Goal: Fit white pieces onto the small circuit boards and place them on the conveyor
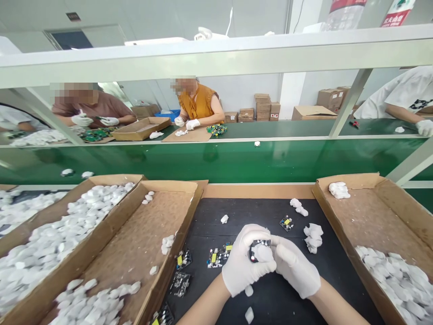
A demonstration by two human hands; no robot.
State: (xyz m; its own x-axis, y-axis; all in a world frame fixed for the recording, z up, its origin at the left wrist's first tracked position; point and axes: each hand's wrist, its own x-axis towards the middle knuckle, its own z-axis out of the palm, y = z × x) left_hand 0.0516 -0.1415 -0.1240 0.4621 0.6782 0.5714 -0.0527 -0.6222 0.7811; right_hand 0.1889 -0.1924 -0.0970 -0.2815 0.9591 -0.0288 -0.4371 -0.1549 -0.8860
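Observation:
My left hand [246, 262], in a white glove, grips a small black circuit board [254, 253] between thumb and fingers. A white padded piece [263, 253] lies against the board's face. From the right, my gloved right hand [294, 264] closes in at the board's edge, its fingers bent together and its fingertips partly hidden. Left of my hands lie circuit boards with yellow parts [214, 258], and another such board [287, 223] is beyond my right hand. Loose white pieces [249, 314] rest on the black work surface [209, 298] below my hands.
Cardboard trays with white pieces flank me: one at left [135, 225], one at right [358, 221]. A clump of white pieces [314, 238] lies near the right tray. Beyond a metal frame [216, 56] runs a green conveyor [203, 162], with gloved co-workers on its far side.

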